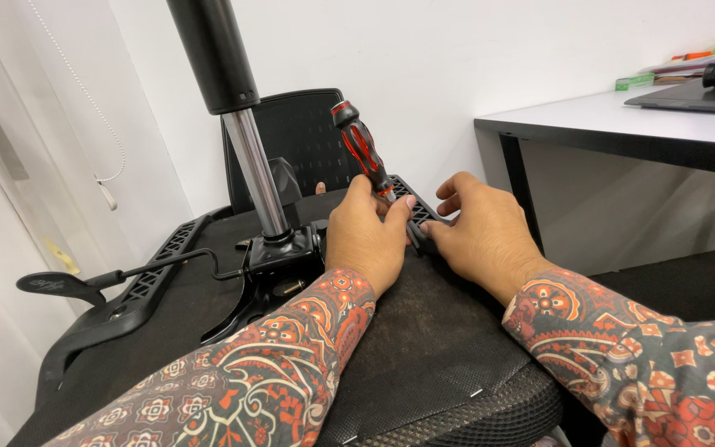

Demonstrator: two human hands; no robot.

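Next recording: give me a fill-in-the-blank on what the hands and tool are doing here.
1. The left hand grips a ____ with a red and black handle.
2. The chair lies upside down; its chrome ____ points upward.
3. The right hand rests on the chair's underside, beside the ____ hand.
4. To the right stands a ____ with a white top.

Missing: screwdriver; column; left; desk

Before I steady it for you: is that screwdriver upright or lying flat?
Nearly upright, tilted: the screwdriver has its handle leaning up-left and its tip down between the left hand and right hand.

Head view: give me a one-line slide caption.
Left hand grips a red-and-black screwdriver on an upturned office chair's underside; right hand steadies beside it.
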